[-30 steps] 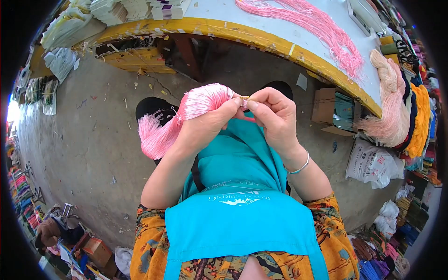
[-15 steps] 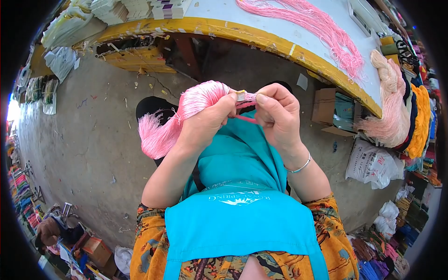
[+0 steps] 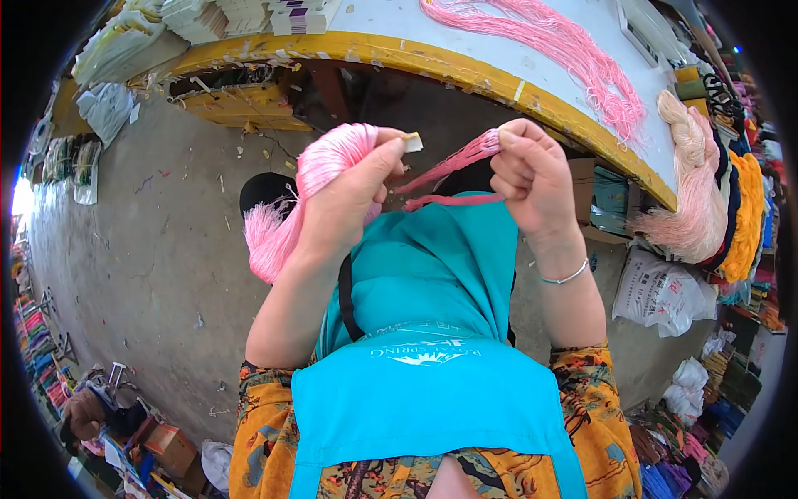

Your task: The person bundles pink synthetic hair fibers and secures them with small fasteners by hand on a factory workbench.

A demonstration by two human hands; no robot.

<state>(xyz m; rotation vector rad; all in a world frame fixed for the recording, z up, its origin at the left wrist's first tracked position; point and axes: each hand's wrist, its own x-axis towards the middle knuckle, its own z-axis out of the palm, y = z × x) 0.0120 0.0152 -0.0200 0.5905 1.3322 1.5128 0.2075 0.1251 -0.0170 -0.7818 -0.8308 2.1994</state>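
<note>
My left hand [image 3: 353, 187] is closed around a bundle of glossy pink thread, a skein [image 3: 332, 158] whose loose cut end hangs down to the left. A small white and yellow tag [image 3: 412, 142] sticks out by its thumb. My right hand [image 3: 536, 170] is closed, thumb and finger pinching the end of a pink mesh-like strand [image 3: 457, 160]. That strand slants down toward my left hand, and a second pink length [image 3: 453, 200] runs below it. Whether these join the skein is hidden behind my left fingers.
A white-topped table with a yellow edge [image 3: 399, 55] curves across the front. On it lie long pink threads [image 3: 549, 37] and stacks of white cards [image 3: 195, 18]. Peach and orange skeins [image 3: 748, 216] hang at the right, above a white sack [image 3: 661, 287]. A cardboard box [image 3: 582, 190] stands under the table.
My hands have moved apart. The right hand went up and right, drawing the pink mesh-like strand out longer, while the left shifted slightly left with the skein. The tag now shows clear of the strand.
</note>
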